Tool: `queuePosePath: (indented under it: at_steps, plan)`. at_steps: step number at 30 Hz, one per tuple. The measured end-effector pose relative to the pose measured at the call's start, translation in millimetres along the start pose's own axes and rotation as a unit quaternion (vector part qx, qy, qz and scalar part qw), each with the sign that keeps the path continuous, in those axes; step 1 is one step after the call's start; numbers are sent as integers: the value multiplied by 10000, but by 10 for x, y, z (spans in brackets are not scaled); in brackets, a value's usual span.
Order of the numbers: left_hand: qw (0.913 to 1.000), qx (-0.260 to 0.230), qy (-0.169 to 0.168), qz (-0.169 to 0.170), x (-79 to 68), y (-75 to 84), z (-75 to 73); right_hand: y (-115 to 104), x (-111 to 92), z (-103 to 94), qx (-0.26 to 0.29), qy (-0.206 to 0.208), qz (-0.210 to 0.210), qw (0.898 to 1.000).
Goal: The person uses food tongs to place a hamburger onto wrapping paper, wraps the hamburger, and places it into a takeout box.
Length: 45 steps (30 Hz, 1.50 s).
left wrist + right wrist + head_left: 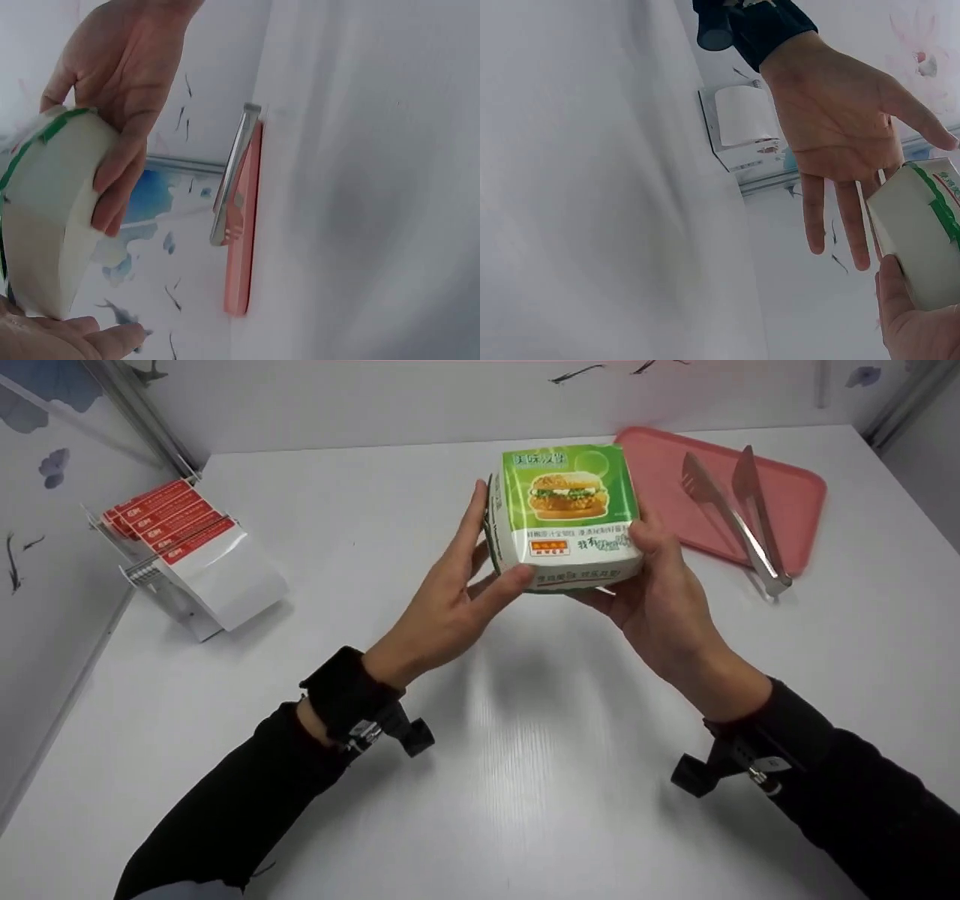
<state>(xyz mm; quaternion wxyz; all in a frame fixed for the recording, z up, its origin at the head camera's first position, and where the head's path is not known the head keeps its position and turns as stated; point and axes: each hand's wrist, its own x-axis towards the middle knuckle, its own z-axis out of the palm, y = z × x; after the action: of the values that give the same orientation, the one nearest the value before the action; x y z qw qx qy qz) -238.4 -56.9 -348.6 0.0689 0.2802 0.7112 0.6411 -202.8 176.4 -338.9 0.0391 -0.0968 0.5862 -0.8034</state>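
Note:
A green and white burger box [570, 502] with a burger picture on its top is held above the white table. My right hand [667, 607] grips its right side, thumb on the upper edge and fingers underneath. Against the left side and front corner, my left hand [442, 607] touches it with extended fingers and the thumb at the front edge. The left wrist view shows the box's pale underside [56, 195] with the right hand's fingers bent against it. Straight, spread fingers of the left hand [836, 112] show in the right wrist view. What the box contains is hidden.
A pink tray [652, 472] lies at the back right, with metal tongs [761, 540] resting across it and over its front edge. At the left, a rack [199, 619] holds several white sleeves with red tops [169, 521]. Patterned walls [420, 397] border the table.

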Motion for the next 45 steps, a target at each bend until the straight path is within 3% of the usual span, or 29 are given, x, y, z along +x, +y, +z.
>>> queuePosePath:
  at_steps: [2,7,13,18,21,28,34,37,40,45]
  plan:
    - [9989,-418,-159,-106,3,9,60,22,-11,-14,-64,-50,-72,9999]
    - [9952,-955,-112,-172,21,45,163,60,-30,-24,-170,-45,-235,9996]
    - [9934,-1126,210,-3,46,41,219,87,-9,-19,-130,-24,-569,9983]
    - [9954,-902,324,75,48,41,227,104,8,-21,-242,-71,-724,9971]
    - [9962,-830,278,-43,54,57,217,111,16,-31,-300,-48,-693,9971]
    - [9922,-1157,122,-451,70,91,187,120,30,-40,-414,-10,-416,9983]
    - [9907,-605,83,-1213,104,108,187,121,21,-37,-716,22,-52,9974]
    - [9886,-431,100,-1439,123,114,187,112,25,-36,-829,36,44,9965]
    - [9898,-375,44,-1374,139,108,161,86,27,-58,-871,47,54,9962]
    - [9947,161,-142,-1007,126,74,52,29,30,-116,-850,111,119,9962]
